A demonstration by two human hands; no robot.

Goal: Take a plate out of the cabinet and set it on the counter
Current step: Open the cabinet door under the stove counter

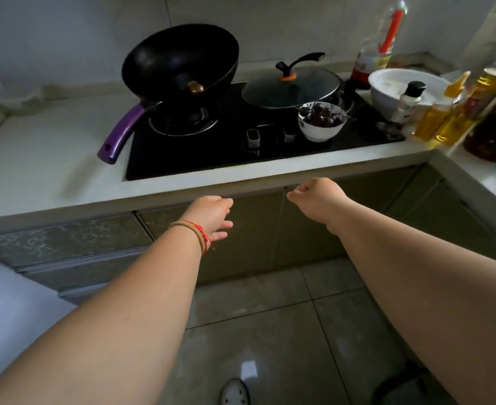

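Note:
Two dark cabinet doors [255, 238] under the white counter [45, 159] stand closed, with a seam between them. My left hand [211, 217], with a red string bracelet at the wrist, reaches toward the left door with its fingers loosely apart and nothing in it. My right hand [316, 194] is up by the top edge of the right door, just under the counter lip, its fingers curled. Whether it grips the door edge I cannot tell. No plate is in view.
On the black hob [182, 159] stand a tilted black wok [179, 62] with a purple handle, a lidded pan [290, 89] and a white bowl of grapes [321, 121]. Oil bottles [445, 118] and a white bowl [392, 86] crowd the right corner. Grey floor tiles lie below.

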